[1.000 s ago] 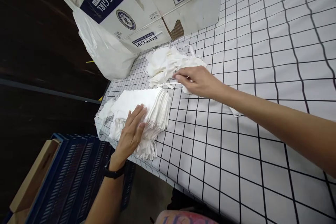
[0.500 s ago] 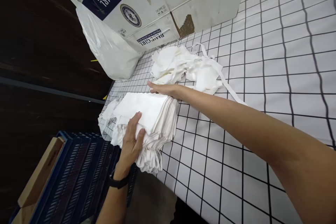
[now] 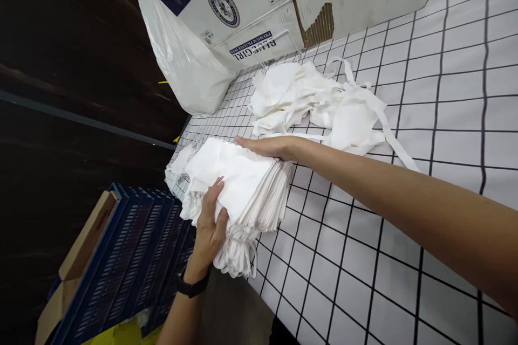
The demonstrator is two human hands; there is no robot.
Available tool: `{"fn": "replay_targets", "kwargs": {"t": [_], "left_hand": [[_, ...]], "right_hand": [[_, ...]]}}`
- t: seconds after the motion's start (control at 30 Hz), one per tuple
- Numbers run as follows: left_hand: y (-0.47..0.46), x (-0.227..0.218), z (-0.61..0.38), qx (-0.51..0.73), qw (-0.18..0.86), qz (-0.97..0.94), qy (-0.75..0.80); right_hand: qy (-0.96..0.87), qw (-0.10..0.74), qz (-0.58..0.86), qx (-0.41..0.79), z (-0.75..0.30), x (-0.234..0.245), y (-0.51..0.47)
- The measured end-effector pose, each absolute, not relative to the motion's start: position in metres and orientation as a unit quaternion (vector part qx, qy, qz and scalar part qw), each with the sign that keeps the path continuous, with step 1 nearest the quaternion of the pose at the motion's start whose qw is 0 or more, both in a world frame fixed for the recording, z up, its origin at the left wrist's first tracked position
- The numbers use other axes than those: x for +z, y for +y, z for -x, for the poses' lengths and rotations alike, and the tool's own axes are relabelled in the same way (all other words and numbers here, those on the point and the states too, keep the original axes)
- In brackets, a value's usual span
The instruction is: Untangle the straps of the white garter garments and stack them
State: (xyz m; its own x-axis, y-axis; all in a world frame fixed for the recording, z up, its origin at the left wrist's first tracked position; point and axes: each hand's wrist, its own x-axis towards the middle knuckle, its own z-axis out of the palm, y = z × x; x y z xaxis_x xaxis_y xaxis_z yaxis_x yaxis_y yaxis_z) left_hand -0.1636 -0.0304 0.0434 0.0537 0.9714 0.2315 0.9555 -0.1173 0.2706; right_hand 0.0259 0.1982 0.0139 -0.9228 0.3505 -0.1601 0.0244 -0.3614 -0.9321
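A thick stack of flat white cloth pieces (image 3: pixel 238 183) lies at the near left edge of the grid-patterned table (image 3: pixel 404 226), with white straps hanging over the edge. My left hand (image 3: pixel 210 223) grips the stack's near side, fingers curled over its top. My right hand (image 3: pixel 269 146) clasps the stack's far side, fingers along its edge. Just behind lies a loose heap of white cloth pieces with straps (image 3: pixel 319 105), which neither hand touches.
A large cardboard box printed "BLUE GIRL" (image 3: pixel 263 5) stands at the table's far left, with a white plastic bag (image 3: pixel 184 64) hanging beside it. Below the table's edge sits a blue slatted crate (image 3: pixel 133 264) with a cardboard piece (image 3: pixel 83 242) on its left.
My right hand has left the loose heap and come to the far side of the stack. My left hand has gone from lying flat on top to gripping the near side.
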Motion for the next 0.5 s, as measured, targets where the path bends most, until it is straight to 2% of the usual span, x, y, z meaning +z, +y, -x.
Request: {"fn": "replay_targets", "kwargs": {"t": [0.17,0.5], "left_hand": [[-0.031,0.04,0.165,0.182,0.01,-0.721,0.669],[-0.035,0.036,0.166,0.183,0.01,-0.724,0.665]], "right_hand": [[-0.56,0.189,0.198,0.782,-0.028,0.015,0.224],[-0.557,0.179,0.171,0.793,0.0,-0.007,0.222]]}}
